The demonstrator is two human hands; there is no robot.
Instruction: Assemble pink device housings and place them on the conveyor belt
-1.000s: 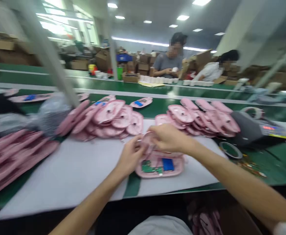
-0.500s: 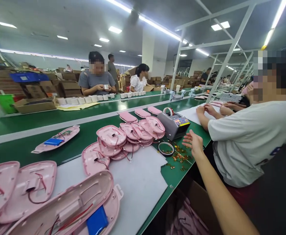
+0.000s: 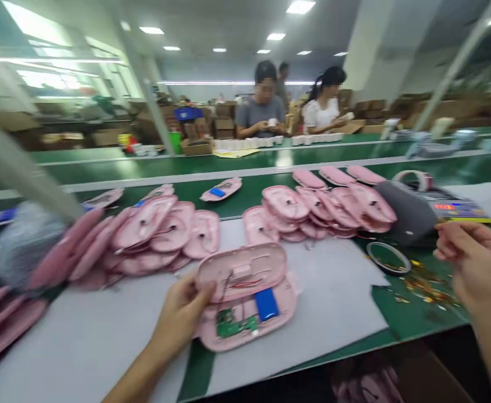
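My left hand (image 3: 185, 308) grips the left edge of a pink plastic shell half (image 3: 272, 261), thumb on its inner side. This half is tilted over a second pink shell half (image 3: 288, 322), which carries a green circuit board (image 3: 227, 324) and a blue battery pack (image 3: 266, 304). Thin red and dark wires run inside the upper half. At the right, my right hand (image 3: 466, 252) is pinched closed in front of the grey tape dispenser (image 3: 408, 215). A small amber piece of tape seems to show at its fingertips, blurred.
Pink shell halves lie in overlapping piles at left (image 3: 172, 229) and behind (image 3: 287, 202). A black-edged ring (image 3: 388, 258) and amber scraps (image 3: 428, 288) lie beside the dispenser. White sheets (image 3: 325, 280) cover part of the green bench. Two people sit across it.
The view has swung left. My left hand has come into view, holding the pink shell half, which is now raised and tilted. My right hand's spread fingers have closed to a pinch beside the dispenser.
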